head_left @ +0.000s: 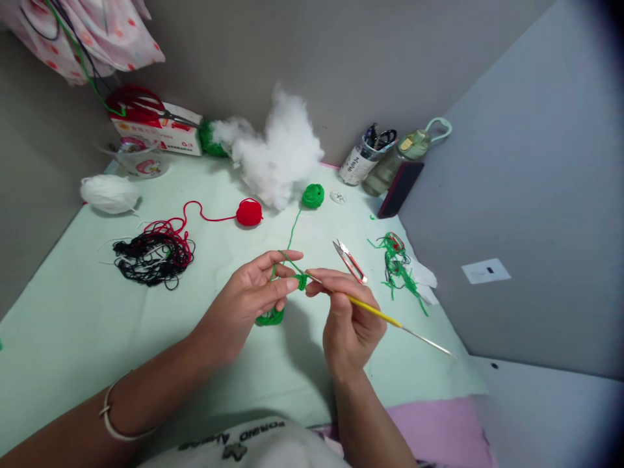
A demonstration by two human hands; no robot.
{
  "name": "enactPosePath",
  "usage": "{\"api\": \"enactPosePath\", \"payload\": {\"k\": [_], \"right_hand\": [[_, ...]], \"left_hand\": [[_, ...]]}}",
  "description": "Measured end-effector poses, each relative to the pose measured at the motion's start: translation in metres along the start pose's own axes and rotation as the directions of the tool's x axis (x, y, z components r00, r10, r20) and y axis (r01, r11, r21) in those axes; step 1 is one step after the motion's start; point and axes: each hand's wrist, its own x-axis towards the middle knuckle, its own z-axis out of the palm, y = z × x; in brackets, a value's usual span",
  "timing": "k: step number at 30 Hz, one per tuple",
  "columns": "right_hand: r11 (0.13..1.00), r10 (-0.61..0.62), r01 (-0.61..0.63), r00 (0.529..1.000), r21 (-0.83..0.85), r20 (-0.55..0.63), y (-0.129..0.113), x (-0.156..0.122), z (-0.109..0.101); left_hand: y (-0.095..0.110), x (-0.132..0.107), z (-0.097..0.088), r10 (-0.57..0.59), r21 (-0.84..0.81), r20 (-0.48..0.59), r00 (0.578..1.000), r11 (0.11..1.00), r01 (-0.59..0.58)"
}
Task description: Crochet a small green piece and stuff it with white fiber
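Person at the desk (195,344), both hands busy in front of the body; left hand (248,290) pinched a small green crocheted piece (301,282) between thumb and fingers, its index finger stretched out with green yarn (292,233) laid over it; right hand (353,322) was closed on a yellow-handled crochet hook (375,309), much like a pen.

Key relation: the piece lay just left of the right fingertips, at the hook's inner end; the hook's long axis slanted from there toward the near right, its far metal end projecting past the right hand; the left hand was the nearer, thumb against the stitches; whether the tip sat inside a loop, I could not tell.

Yarn ran away from the person to a green ball (312,195); another green bundle (270,318) showed beneath the left hand, its link to the piece unclear; thread snips (350,261) lay beyond the right hand, untouched.
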Motion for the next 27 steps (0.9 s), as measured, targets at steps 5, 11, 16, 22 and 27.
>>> {"api": "enactPosePath", "payload": {"k": [5,11,16,22,27], "right_hand": [[0.98,0.137,-0.145,0.988,0.133,0.069,-0.006,0.002,-0.007],[1.0,-0.005,0.007,0.994,-0.014,0.112,-0.019,-0.001,-0.012],[0.913,-0.275,0.327,0.935,-0.245,0.224,-0.025,-0.012,-0.015],[0.759,-0.413,0.457,0.889,-0.464,0.2,-0.027,-0.025,-0.012],[0.998,-0.068,0.068,0.997,-0.014,-0.022,-0.039,-0.013,-0.012]], "left_hand": [[0.002,-0.007,0.002,0.036,0.014,-0.006,0.999,0.999,-0.036],[0.002,-0.022,0.006,0.176,0.193,-0.058,0.983,0.968,-0.162],[-0.001,-0.036,0.019,0.308,0.342,-0.133,0.942,0.906,-0.248],[-0.002,-0.044,0.024,0.078,0.005,-0.01,0.997,0.997,-0.078],[0.005,-0.044,0.021,0.001,-0.138,0.034,0.999,0.99,0.004]]}}
